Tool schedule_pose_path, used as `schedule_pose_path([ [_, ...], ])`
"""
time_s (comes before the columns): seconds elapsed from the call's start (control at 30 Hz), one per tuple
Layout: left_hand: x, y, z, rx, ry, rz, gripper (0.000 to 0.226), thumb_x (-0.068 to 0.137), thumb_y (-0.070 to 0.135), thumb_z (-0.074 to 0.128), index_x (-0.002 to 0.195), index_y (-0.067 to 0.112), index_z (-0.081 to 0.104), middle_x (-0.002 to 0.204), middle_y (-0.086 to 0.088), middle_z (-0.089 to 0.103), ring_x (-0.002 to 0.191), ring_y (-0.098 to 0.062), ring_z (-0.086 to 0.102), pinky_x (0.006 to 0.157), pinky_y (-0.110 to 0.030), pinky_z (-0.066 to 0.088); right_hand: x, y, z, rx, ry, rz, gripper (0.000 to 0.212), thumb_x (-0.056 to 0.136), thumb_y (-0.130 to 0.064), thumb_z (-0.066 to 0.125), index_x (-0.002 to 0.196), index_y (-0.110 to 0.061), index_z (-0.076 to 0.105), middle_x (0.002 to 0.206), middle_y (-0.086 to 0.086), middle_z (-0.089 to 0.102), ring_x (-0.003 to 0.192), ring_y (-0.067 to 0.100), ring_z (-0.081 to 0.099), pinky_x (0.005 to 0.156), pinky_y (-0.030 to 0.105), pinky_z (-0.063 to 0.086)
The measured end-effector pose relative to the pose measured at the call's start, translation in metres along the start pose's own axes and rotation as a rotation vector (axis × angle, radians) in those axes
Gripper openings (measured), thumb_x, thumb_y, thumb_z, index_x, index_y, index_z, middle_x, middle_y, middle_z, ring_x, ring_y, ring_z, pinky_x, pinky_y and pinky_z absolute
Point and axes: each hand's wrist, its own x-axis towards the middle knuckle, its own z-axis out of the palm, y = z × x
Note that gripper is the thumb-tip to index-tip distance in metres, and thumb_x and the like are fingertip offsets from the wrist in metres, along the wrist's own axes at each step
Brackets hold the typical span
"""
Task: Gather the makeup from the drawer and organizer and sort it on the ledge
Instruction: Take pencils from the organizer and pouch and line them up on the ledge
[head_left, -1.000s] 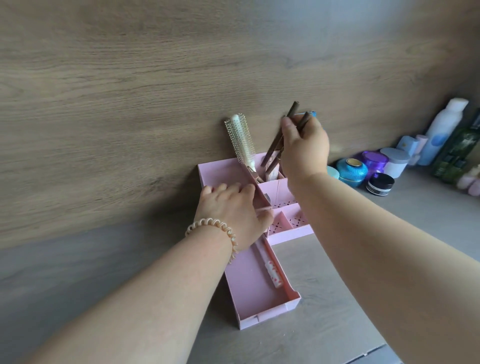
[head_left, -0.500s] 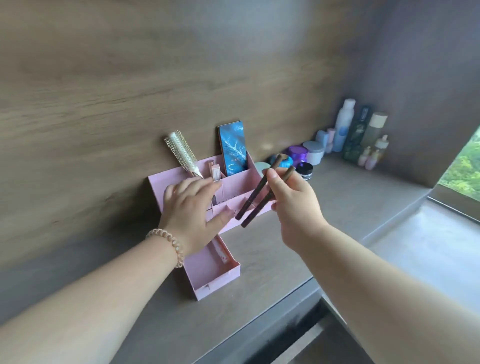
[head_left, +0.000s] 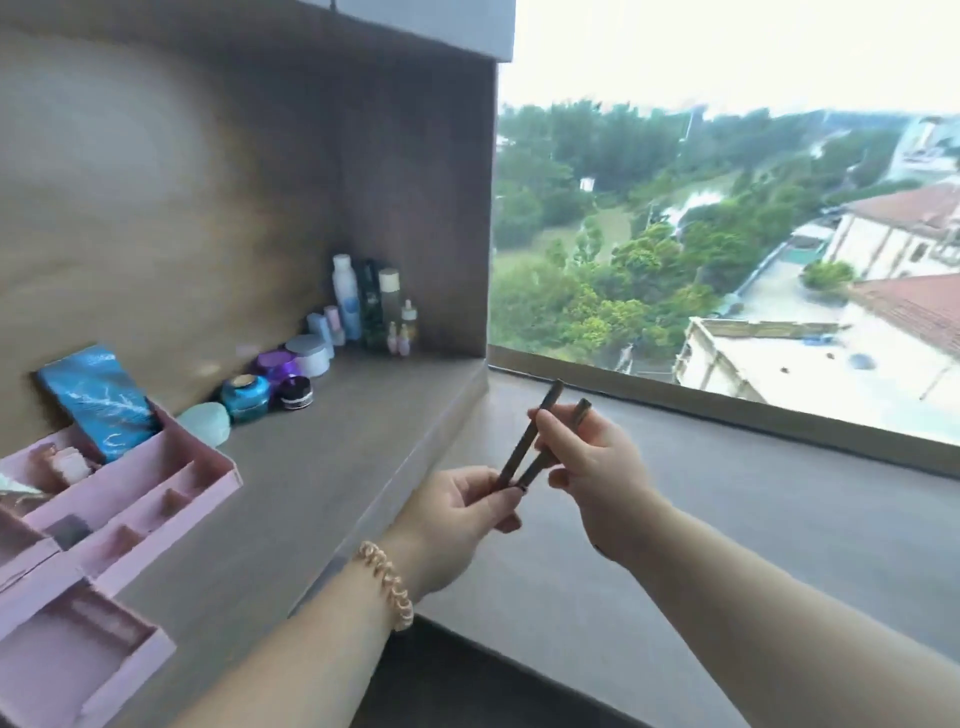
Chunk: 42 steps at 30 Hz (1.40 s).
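Both the left hand (head_left: 457, 512) and the right hand (head_left: 597, 462) pinch two brown pencils (head_left: 540, 441) over the ledge (head_left: 779, 499); the pink organizer (head_left: 156, 483) and jars (head_left: 275, 384) sit well apart, left.

Both forearms reach forward, hands nearly meeting. The left hand (head_left: 457, 512) pinches the lower ends of two brown makeup pencils (head_left: 530, 441). The right hand (head_left: 597, 467) has its grip closed around them just above.

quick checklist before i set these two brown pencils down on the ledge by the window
1. Both brown pencils in hand: ok, right hand pinches the middles, left hand the lower ends.
2. Pencils apart: ok, crossed only near the bottom.
3. Ledge under the hands bare: ok.
4. Firmness of the grip: cannot tell, blurred.
5. Pink organizer emptied: not ok, items remain inside.
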Motion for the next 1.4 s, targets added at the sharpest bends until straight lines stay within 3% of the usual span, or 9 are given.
schedule_pose_path([
  [0.2,0.008,0.038,0.120,0.064,-0.235,0.000,0.015,0.091,0.025,0.059,0.092,0.015,0.070,0.069,0.004,0.068,0.072,-0.009,0.063,0.081,-0.030,0.052,-0.052,-0.011,-0.136,0.002,0.179,-0.014,0.003,0.086,-0.017,0.066,0.087,-0.014,0.066,0.056,-0.008,0.058,0.053,0.009,0.051,0.051,0.024,0.037],
  [0.3,0.003,0.066,0.195,0.069,-0.328,0.046,0.015,0.091,0.020,0.059,0.092,0.011,0.069,0.068,0.004,0.066,0.068,-0.008,0.060,0.073,-0.023,0.050,-0.091,-0.020,-0.215,0.056,0.238,-0.044,0.002,0.085,-0.013,0.067,0.086,-0.014,0.066,0.059,-0.006,0.058,0.051,0.010,0.049,0.049,0.024,0.036],
  [0.43,-0.015,0.101,0.306,-0.007,-0.378,0.050,0.013,0.091,0.014,0.058,0.089,0.005,0.067,0.065,0.000,0.063,0.057,-0.003,0.057,0.055,-0.009,0.041,-0.151,-0.028,-0.324,0.120,0.308,-0.032,0.005,0.085,-0.011,0.067,0.084,-0.016,0.065,0.063,-0.003,0.059,0.051,0.007,0.053,0.053,0.022,0.042],
  [0.57,-0.042,0.122,0.427,-0.101,-0.403,0.023,0.013,0.091,0.014,0.058,0.080,0.012,0.065,0.063,0.000,0.062,0.057,-0.007,0.055,0.055,-0.014,0.041,-0.217,-0.028,-0.437,0.200,0.373,0.039,0.010,0.084,-0.008,0.066,0.080,-0.017,0.064,0.065,0.001,0.062,0.052,0.010,0.058,0.054,0.022,0.048],
  [0.77,-0.066,0.134,0.545,-0.251,-0.391,-0.070,0.005,0.090,0.012,0.059,0.087,0.012,0.063,0.062,-0.003,0.059,0.051,-0.009,0.055,0.051,-0.019,0.039,-0.281,-0.019,-0.548,0.267,0.432,0.183,0.011,0.082,0.000,0.065,0.081,-0.010,0.062,0.060,0.003,0.065,0.050,0.013,0.064,0.050,0.022,0.053],
  [1.03,-0.037,0.101,0.615,0.052,-0.450,-0.159,0.011,0.088,0.012,0.063,0.078,0.013,0.057,0.049,0.001,0.054,0.045,-0.011,0.049,0.045,-0.020,0.035,-0.292,0.046,-0.606,-0.022,0.416,0.480,0.011,0.082,-0.006,0.068,0.088,-0.011,0.061,0.072,0.004,0.067,0.054,0.011,0.064,0.047,0.017,0.043],
  [1.13,-0.010,0.090,0.638,0.105,-0.510,-0.199,0.009,0.088,0.011,0.061,0.082,0.011,0.055,0.057,-0.003,0.053,0.037,-0.004,0.047,0.037,-0.013,0.034,-0.283,0.070,-0.619,-0.068,0.429,0.549,0.011,0.084,-0.009,0.068,0.093,-0.008,0.063,0.073,0.004,0.068,0.053,0.010,0.064,0.047,0.016,0.038],
  [1.27,0.026,0.075,0.672,0.014,-0.413,-0.290,0.031,0.082,0.022,0.069,0.107,0.013,0.052,0.072,-0.005,0.060,0.057,-0.015,0.055,0.055,-0.023,0.045,-0.258,0.099,-0.632,0.048,0.564,0.606,0.003,0.087,-0.012,0.065,0.087,-0.012,0.062,0.070,0.003,0.066,0.048,0.006,0.062,0.044,0.014,0.037],
  [1.4,0.030,0.047,0.703,0.021,-0.386,-0.469,0.052,0.069,0.042,0.072,0.111,0.020,0.052,0.097,-0.008,0.067,0.077,-0.021,0.065,0.063,-0.025,0.049,-0.227,0.131,-0.635,0.243,0.799,0.620,0.009,0.087,-0.011,0.065,0.080,-0.014,0.060,0.065,0.002,0.065,0.045,0.005,0.061,0.040,0.014,0.035],
])
